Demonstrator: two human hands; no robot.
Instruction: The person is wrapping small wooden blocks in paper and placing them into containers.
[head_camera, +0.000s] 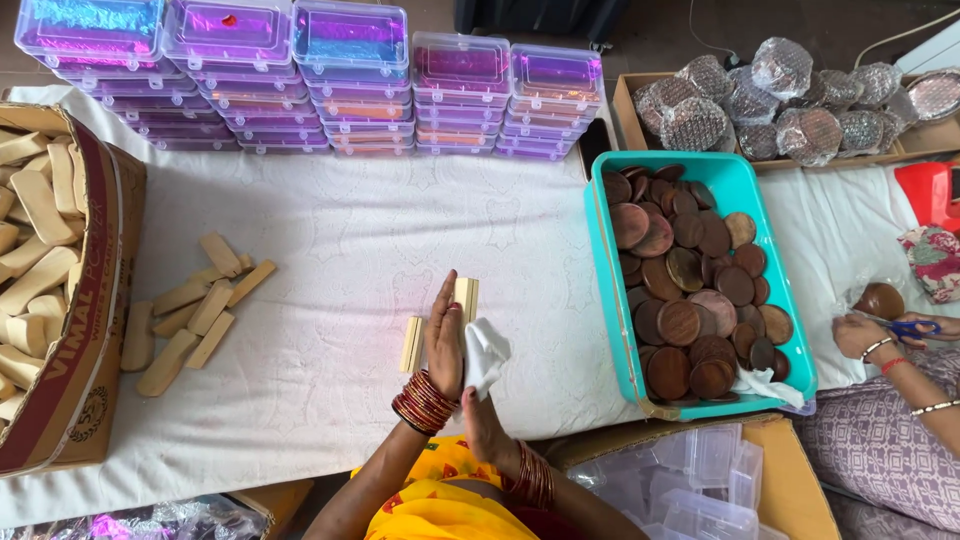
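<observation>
The left hand holds a pale wooden block flat against its palm, fingers straight, at the near middle of the desk. The right hand presses a white cloth on the block. To wipe well, I judge, keep the block firm and rub along its length. More blocks lie left, and a teal tray of brown discs stands right.

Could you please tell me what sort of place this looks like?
Probably a small handicraft packing workshop: stacked clear plastic lidded boxes, a teal plastic tray of round dark wooden discs and a cardboard carton of pale wooden blocks.
</observation>
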